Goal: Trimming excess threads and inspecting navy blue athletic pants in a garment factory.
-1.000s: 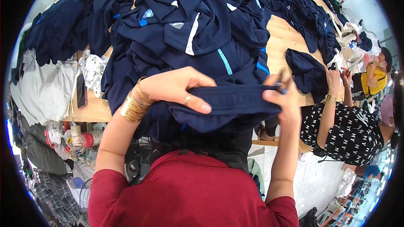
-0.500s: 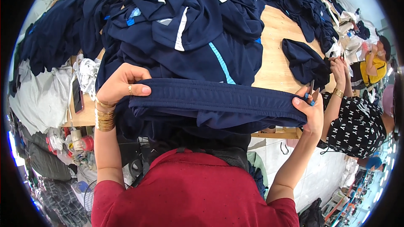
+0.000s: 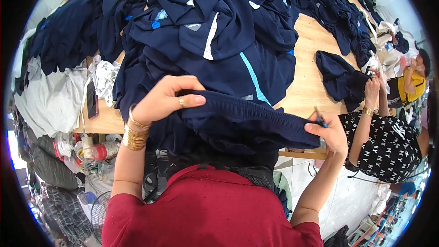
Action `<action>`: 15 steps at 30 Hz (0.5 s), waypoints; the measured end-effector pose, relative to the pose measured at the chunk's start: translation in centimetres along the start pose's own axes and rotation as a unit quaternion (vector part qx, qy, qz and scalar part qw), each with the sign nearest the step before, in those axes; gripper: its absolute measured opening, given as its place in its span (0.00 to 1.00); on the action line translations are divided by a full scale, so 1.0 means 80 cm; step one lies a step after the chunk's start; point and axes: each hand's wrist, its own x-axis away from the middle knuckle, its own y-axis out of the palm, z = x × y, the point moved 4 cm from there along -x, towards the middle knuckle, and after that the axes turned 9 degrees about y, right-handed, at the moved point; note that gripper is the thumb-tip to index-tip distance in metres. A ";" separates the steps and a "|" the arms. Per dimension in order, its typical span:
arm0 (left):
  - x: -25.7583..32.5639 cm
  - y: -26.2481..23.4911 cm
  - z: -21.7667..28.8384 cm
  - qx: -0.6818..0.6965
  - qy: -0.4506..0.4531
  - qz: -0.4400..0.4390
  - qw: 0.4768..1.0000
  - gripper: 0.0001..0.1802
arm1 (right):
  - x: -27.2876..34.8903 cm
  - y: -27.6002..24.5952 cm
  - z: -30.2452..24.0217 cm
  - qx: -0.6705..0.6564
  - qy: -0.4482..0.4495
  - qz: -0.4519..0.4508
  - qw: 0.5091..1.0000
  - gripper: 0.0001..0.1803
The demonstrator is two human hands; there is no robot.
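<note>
A pair of navy pants [image 3: 251, 126] hangs in front of my body, its stitched elastic waistband sagging slightly between my hands. At the left end, my left hand [image 3: 171, 97] pinches the band between thumb and fingers, with gold bangles on the wrist. My right hand [image 3: 333, 133] grips the other end, thumb on top. Small blue-handled thread snips [image 3: 321, 120] are also tucked in its fingers. The legs of the pants are hidden or blend into the dark cloth below. Just beyond my hands rises a heap of navy garments [image 3: 201, 64] with white and light-blue strips.
More navy garments [image 3: 68, 32] lie at the far left, near grey cloth [image 3: 50, 96] and a phone [image 3: 92, 103]. On the right, a co-worker in a black patterned top [image 3: 382, 144] handles a navy piece [image 3: 340, 77] on the wooden table [image 3: 306, 41]. Another person in yellow [image 3: 414, 87] stands beyond.
My hands have come closer together, the left one moving right. The waistband, stretched taut and flat before, is now slack and gathered. The view has shifted slightly.
</note>
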 end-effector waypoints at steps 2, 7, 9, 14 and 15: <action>-0.005 0.022 -0.001 0.019 -0.001 -0.044 0.999 0.10 | -0.014 0.009 -0.006 0.200 -0.047 0.010 0.979 0.09; -0.029 0.065 0.007 -0.056 0.092 -0.110 0.988 0.13 | -0.034 0.112 -0.067 -0.029 -0.206 -0.131 0.969 0.29; -0.035 0.067 0.010 -0.049 0.083 -0.124 0.987 0.14 | -0.053 0.134 -0.050 -0.044 -0.221 -0.175 0.958 0.19; -0.007 0.086 -0.030 0.092 -0.032 -0.281 0.955 0.18 | -0.040 0.063 -0.034 -0.274 -0.139 0.056 0.950 0.10; 0.002 0.083 -0.034 0.078 -0.038 -0.290 0.953 0.19 | -0.034 0.046 -0.036 -0.326 -0.116 0.063 0.936 0.11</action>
